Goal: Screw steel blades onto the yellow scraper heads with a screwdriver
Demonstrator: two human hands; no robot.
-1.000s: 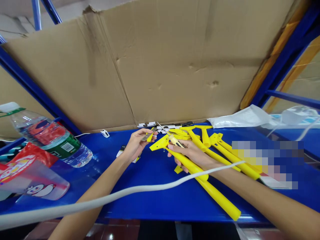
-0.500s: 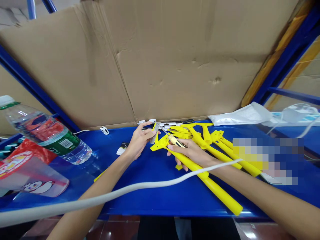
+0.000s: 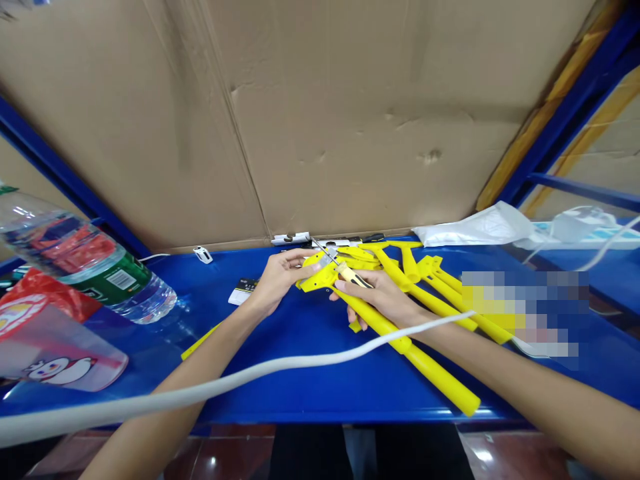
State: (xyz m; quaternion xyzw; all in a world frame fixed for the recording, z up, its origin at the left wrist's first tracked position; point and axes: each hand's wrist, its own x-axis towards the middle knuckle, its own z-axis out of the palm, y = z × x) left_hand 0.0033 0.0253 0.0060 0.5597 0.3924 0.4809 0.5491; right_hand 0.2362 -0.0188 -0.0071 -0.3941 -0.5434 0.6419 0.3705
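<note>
Closest, a thick white cable slung across the view, above both forearms. Under it, the front of a blue metal shelf. On the shelf, a long yellow plastic scraper lying diagonally, its handle running beneath the right hand. In that hand, fingers closed around a screwdriver with a yellow and black handle, its steel shaft angled up and left, toward the shelf's far edge. Just beside it, the left hand, fingers half curled next to a flat yellow scraper head; whether those fingers grip anything, impossible to tell. More yellow scrapers in a loose pile just beyond and to the right, partly behind a pixelated patch. Left of the hands, a small yellow strip, a black and white card, a water bottle on its side, and a clear plastic bag with red print. Farther back, white plastic fittings along the shelf's rear edge, a white plastic sheet, then creased cardboard within a blue steel rack.
</note>
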